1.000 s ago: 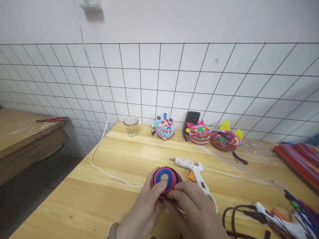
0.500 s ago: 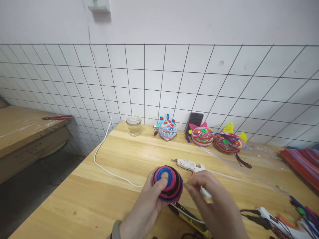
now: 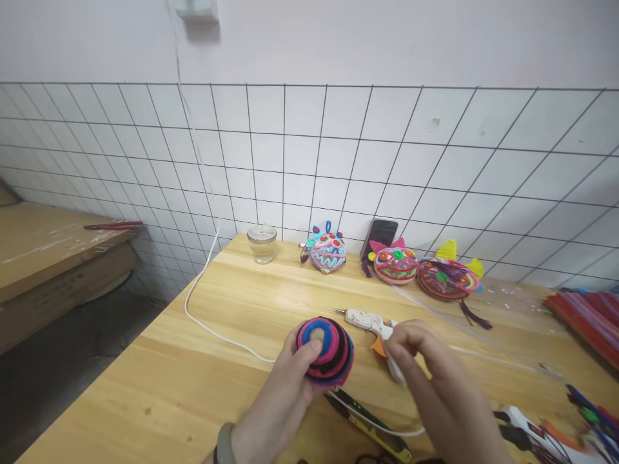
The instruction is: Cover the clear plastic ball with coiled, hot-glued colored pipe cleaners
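Note:
My left hand (image 3: 285,399) is closed around a round coiled chenille-stem piece (image 3: 336,354), ringed in blue, pink and black. The thumb presses on its pale centre. My right hand (image 3: 438,380) is to the right of it, apart from the piece, with thumb and fingers pinched together; anything between them is too small to make out. Just behind that hand lies a white glue gun (image 3: 365,319) with an orange trigger, its metal nozzle pointing left. A black and yellow-green tool (image 3: 370,425) lies on the table below the coiled piece, with a white cord across it.
Along the wall stand a lidded glass cup (image 3: 262,245), decorated round figures (image 3: 327,250) and a dark phone (image 3: 383,231). At right are a power strip (image 3: 525,422) and bundles of coloured stems (image 3: 587,322). A white cable (image 3: 196,316) runs over the table's left part.
My right hand has moved right, away from the coiled piece, uncovering more of the glue gun's handle. My left hand keeps its hold. The view has shifted slightly.

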Motion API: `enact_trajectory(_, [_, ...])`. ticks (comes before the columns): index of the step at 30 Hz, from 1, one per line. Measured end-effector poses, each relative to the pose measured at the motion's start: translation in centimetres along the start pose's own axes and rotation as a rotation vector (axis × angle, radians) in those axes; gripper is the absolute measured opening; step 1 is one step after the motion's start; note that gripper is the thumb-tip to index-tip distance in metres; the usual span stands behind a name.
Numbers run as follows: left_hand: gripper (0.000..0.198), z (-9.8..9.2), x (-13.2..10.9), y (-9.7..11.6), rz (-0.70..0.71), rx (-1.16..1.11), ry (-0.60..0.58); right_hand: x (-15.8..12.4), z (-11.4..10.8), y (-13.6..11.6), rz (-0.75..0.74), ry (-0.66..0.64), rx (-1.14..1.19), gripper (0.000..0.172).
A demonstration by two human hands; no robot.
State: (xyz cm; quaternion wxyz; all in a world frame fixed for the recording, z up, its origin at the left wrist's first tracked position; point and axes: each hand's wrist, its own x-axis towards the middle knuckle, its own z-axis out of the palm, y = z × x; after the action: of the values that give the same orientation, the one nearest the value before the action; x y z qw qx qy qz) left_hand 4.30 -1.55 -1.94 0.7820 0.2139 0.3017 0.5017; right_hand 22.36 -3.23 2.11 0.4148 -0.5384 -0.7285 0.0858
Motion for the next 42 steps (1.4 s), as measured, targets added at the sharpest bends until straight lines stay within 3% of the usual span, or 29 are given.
enact_trajectory(3, [0.022,-0.3,0.2,0.6,-0.047,-0.081,0.009,0.0,-1.7,0.1,0.119,0.073,0.015,0.015])
enact_trajectory(5, [0.022,-0.5,0.4,1.0,-0.053,-0.137,0.013,-0.2,-2.1,-0.5,0.111,0.055,0.052,0.016])
enact_trajectory(7, [0.022,-0.6,0.6,1.2,-0.053,-0.159,0.014,-0.5,-1.8,-1.3,0.022,-0.083,0.103,0.019])
enact_trajectory(11, [0.026,-0.6,0.8,1.3,-0.051,-0.175,-0.007,-1.2,0.5,-2.1,-0.322,-0.560,0.134,0.012])
enact_trajectory(12, [0.027,-0.5,0.8,1.2,-0.059,-0.177,-0.015,-1.3,1.1,-2.1,-0.372,-0.589,0.106,0.014])
enact_trajectory(15, [0.030,-0.3,0.6,1.0,-0.098,-0.187,-0.054,-1.3,2.2,-2.0,-0.311,-0.437,0.034,0.021])
enact_trajectory(20, [0.033,0.1,0.1,0.2,-0.106,-0.145,-0.165,-1.6,2.9,-1.6,-0.191,-0.302,-0.013,0.009])
enact_trajectory(26, [0.023,0.2,0.1,-0.2,-0.093,-0.151,-0.123,-1.8,2.7,-1.9,-0.236,-0.284,-0.003,0.014])
enact_trajectory(30, [0.018,0.4,0.1,-0.1,-0.081,-0.130,-0.073,-1.4,2.0,-2.2,-0.185,-0.180,0.083,0.016])
enact_trajectory(36, [0.017,0.5,-0.3,-0.7,-0.034,-0.021,-0.129,-1.2,3.0,-1.5,-0.329,-0.140,-0.063,0.008])
enact_trajectory(40, [0.017,0.2,-0.3,-0.9,-0.035,-0.045,-0.104,-1.1,2.7,-1.4,-0.186,-0.216,-0.007,0.018])
enact_trajectory(42, [0.020,0.2,-0.2,-0.8,-0.057,-0.077,-0.089,-1.0,2.5,-1.4,-0.112,-0.156,0.025,0.020])
